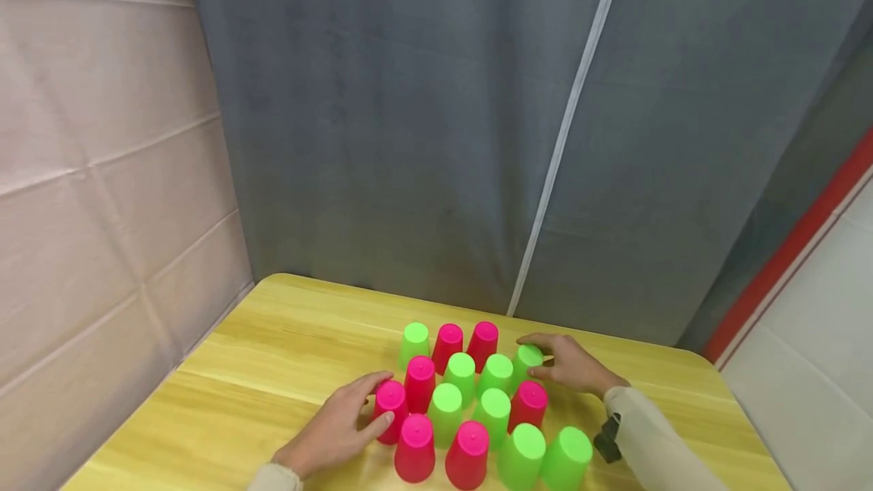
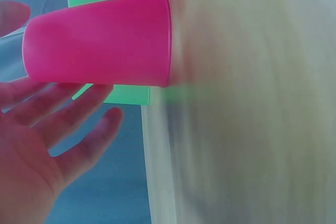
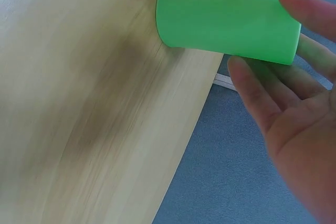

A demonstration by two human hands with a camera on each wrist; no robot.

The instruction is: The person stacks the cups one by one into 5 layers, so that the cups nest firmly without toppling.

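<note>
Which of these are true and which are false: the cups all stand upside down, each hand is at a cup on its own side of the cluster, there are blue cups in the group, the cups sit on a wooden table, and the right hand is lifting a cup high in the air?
1. The cups stand upside down. True: bases face up.
2. The left hand touches a pink cup at the cluster's left edge, and the right hand touches a green cup at the right edge. True.
3. Some cups are blue. False: only pink and green ones show.
4. The cups sit on a wooden table. True.
5. The right hand lifts a cup high. False: that cup stands on the table.
</note>
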